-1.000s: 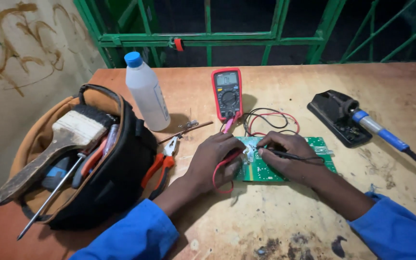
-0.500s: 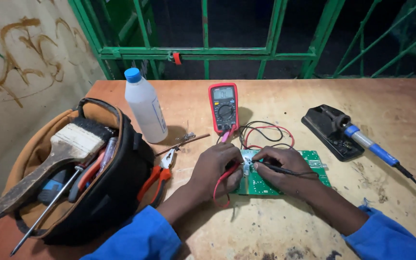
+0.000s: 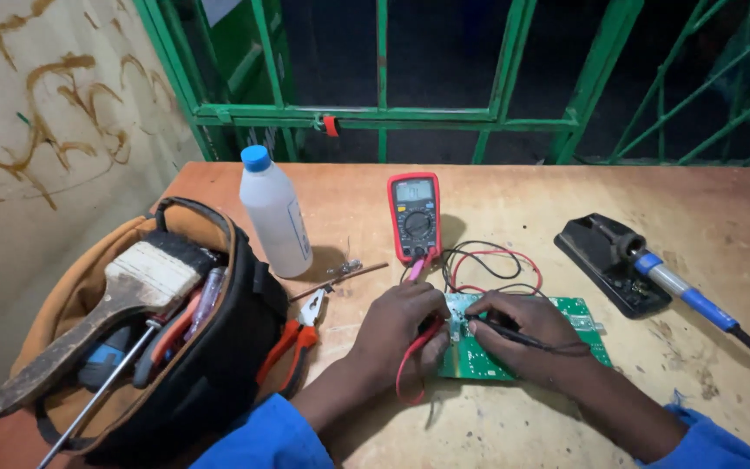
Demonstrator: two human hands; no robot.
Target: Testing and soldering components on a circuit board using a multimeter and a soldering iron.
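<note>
- Head view: green circuit board (image 3: 514, 347) lies flat on the tabletop (image 3: 523, 200), low centre, just in front of the person.
- Left hand (image 3: 405, 326) rests on the board's 9 o'clock edge, grip clenched around the red probe (image 3: 423, 343); its red lead loops down past the wrist.
- Right hand (image 3: 523, 330) lies over the board's middle, grip pinching the black probe (image 3: 509, 333) like a pen, tip aimed at 9 o'clock, toward the other hand's fingers.
- Both tips meet near the board's upper left corner; exact contact point too small to tell.
- Red and black leads (image 3: 488, 265) coil at 12 o'clock of the board, running to the red multimeter (image 3: 415, 217), which lies face up, display lit.
- White bottle (image 3: 275, 213) with blue cap stands upright at 10 o'clock.
- Red-handled pliers (image 3: 295, 334) lie at 9 o'clock, just beside the left forearm.
- Open tool bag (image 3: 219, 365) at 8–9 o'clock holds a paintbrush (image 3: 123, 300) and a screwdriver (image 3: 110, 391).
- Soldering iron (image 3: 679, 287) with blue handle rests in its black stand (image 3: 601, 260) at 2–3 o'clock, well apart from the board.
</note>
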